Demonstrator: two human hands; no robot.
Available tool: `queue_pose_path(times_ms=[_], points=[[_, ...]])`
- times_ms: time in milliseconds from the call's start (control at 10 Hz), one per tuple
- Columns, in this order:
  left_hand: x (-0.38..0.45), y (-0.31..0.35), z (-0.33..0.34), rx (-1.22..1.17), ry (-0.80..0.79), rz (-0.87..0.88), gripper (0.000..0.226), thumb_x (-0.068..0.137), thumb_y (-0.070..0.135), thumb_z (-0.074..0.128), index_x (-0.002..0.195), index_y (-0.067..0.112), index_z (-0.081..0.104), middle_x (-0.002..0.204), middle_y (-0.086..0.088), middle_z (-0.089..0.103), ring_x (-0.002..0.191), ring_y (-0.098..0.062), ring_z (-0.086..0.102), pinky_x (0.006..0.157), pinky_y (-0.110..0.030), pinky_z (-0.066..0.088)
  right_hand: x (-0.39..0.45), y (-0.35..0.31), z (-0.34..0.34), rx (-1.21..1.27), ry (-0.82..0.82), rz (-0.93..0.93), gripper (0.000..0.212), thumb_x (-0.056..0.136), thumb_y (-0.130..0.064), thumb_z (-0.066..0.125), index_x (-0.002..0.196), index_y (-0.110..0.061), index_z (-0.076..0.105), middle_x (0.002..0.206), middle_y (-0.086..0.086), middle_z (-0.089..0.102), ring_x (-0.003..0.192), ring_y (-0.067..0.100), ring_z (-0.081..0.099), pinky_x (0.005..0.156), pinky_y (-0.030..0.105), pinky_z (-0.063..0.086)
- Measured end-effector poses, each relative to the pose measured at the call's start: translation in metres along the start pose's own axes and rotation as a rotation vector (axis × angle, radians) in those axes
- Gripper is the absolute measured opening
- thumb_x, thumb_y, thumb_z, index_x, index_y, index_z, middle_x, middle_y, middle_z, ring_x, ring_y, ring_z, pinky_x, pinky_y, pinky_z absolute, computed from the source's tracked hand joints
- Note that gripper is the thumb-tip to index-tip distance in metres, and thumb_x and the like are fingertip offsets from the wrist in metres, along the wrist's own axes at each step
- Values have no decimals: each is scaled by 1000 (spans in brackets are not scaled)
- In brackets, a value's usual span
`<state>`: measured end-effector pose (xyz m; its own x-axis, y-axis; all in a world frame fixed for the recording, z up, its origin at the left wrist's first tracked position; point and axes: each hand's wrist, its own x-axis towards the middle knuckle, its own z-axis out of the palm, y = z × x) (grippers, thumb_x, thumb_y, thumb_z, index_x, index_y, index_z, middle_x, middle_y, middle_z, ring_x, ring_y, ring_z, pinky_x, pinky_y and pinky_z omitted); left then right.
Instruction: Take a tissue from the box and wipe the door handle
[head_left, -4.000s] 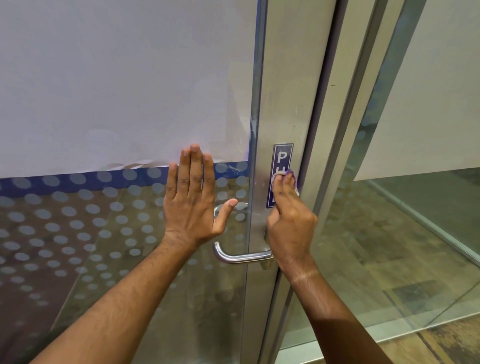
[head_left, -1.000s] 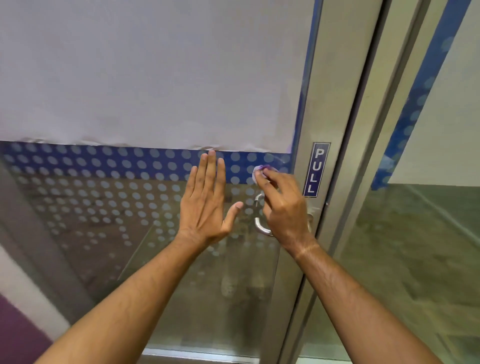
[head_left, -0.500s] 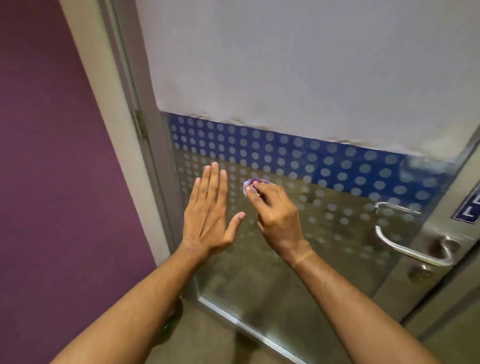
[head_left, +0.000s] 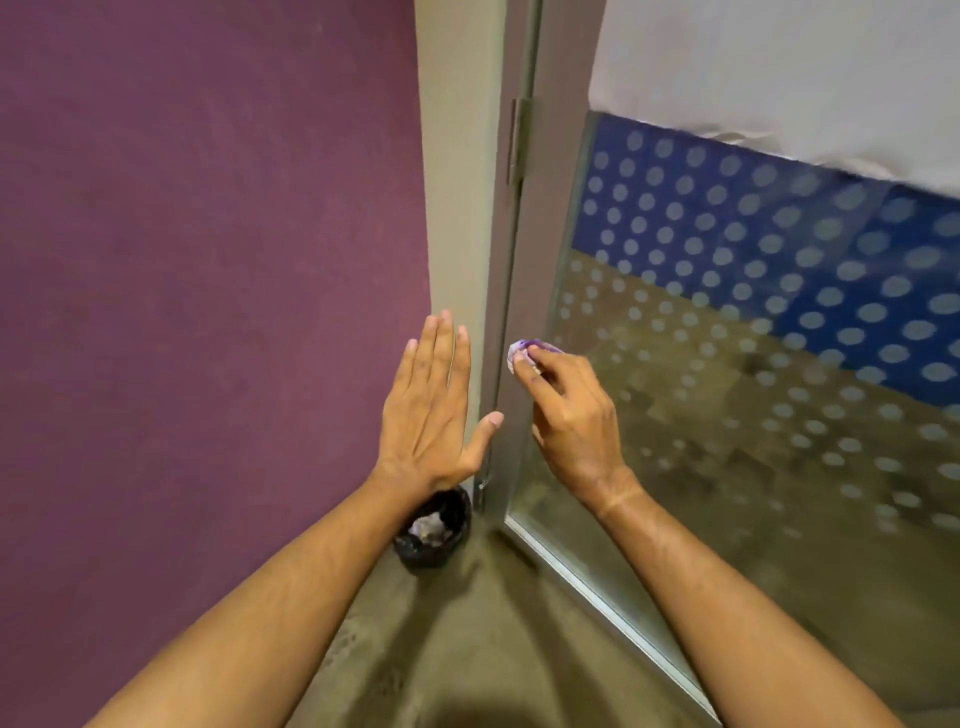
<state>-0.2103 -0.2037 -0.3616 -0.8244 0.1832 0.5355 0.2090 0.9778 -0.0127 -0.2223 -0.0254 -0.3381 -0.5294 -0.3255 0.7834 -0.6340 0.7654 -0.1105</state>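
My right hand (head_left: 569, 415) pinches a small crumpled tissue (head_left: 522, 353), white with a purple tint, at its fingertips in front of the hinge side of the glass door (head_left: 727, 364). My left hand (head_left: 431, 410) is held up flat with straight fingers, in front of the purple wall and the door frame, holding nothing. The door handle and the tissue box are out of view.
A small bin lined with a black bag (head_left: 434, 530) stands on the floor in the corner below my left wrist, with crumpled tissue inside. A purple wall (head_left: 208, 260) fills the left. The beige door frame (head_left: 457, 208) and a hinge (head_left: 519, 140) stand between wall and glass.
The view has swung left, away from the handle, to the hinge side and the purple wall. The bin has come into view. Both hands keep their poses, the right still pinching the tissue.
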Motion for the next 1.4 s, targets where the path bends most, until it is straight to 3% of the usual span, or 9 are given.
queue_pose_path(times_ms=[200, 400, 500, 600, 800, 1000, 1100, 1200, 1400], points=[[-26, -58, 33, -16, -105, -75, 94, 93, 59, 32, 157, -2, 3, 165, -23, -4, 154, -34, -6, 127, -45, 1, -7, -26, 63, 136, -248, 91, 40, 86, 0, 62, 126, -5, 63, 127, 13, 61, 116, 30, 57, 92, 38, 49], [-45, -89, 81, -50, -208, -161, 93, 92, 57, 39, 157, -2, 8, 165, -23, 2, 155, -35, -2, 126, -48, 10, -25, -19, 135, 210, -400, 180, 55, 73, 9, 70, 125, -4, 62, 131, 13, 58, 120, 32, 54, 98, 41, 44], [-51, -98, 110, -40, -241, -193, 91, 91, 54, 47, 155, -3, 17, 164, -24, 11, 154, -37, 7, 125, -48, 14, -35, -10, 173, 132, -392, 82, 41, 84, -2, 59, 124, -12, 65, 128, 6, 62, 116, 26, 57, 93, 37, 49], [-53, -105, 140, -14, -279, -214, 87, 92, 53, 40, 155, -4, 19, 163, -25, 16, 153, -39, 13, 125, -47, 15, -55, 4, 217, 113, -353, 60, 24, 97, -40, 49, 110, -38, 69, 112, -20, 65, 106, 5, 60, 93, 36, 53], [-65, -120, 199, 16, -421, -237, 88, 94, 53, 34, 154, -7, 14, 162, -29, 9, 153, -42, 7, 124, -51, 16, -78, 25, 279, 219, -352, 57, 28, 91, -12, 60, 117, -9, 70, 116, 9, 70, 90, 28, 66, 69, 34, 54], [-79, -139, 251, -3, -546, -253, 88, 98, 58, 27, 155, -4, 3, 164, -25, -2, 154, -37, -5, 126, -48, 8, -107, 39, 348, 284, -545, 160, 44, 87, -8, 66, 130, -13, 61, 128, 10, 63, 101, 33, 62, 71, 40, 57], [-85, -147, 263, -87, -511, -249, 87, 97, 56, 34, 155, -5, 11, 164, -27, 5, 154, -37, 1, 126, -50, 10, -114, 40, 368, 195, -707, 198, 55, 79, -4, 66, 132, -19, 60, 129, 11, 62, 107, 35, 59, 70, 43, 58], [-85, -153, 267, -100, -551, -238, 88, 97, 57, 32, 155, -5, 11, 164, -27, 4, 154, -37, -1, 126, -50, 10, -117, 41, 369, 139, -771, 258, 48, 82, -10, 65, 129, -15, 61, 129, 14, 61, 109, 36, 58, 68, 48, 58], [-63, -156, 260, -77, -631, -235, 90, 97, 57, 30, 156, 1, -7, 164, -21, -12, 151, -29, -17, 126, -42, -2, -103, 47, 355, 92, -658, 304, 41, 83, -7, 59, 124, -9, 64, 124, 16, 64, 101, 36, 62, 68, 41, 57]])
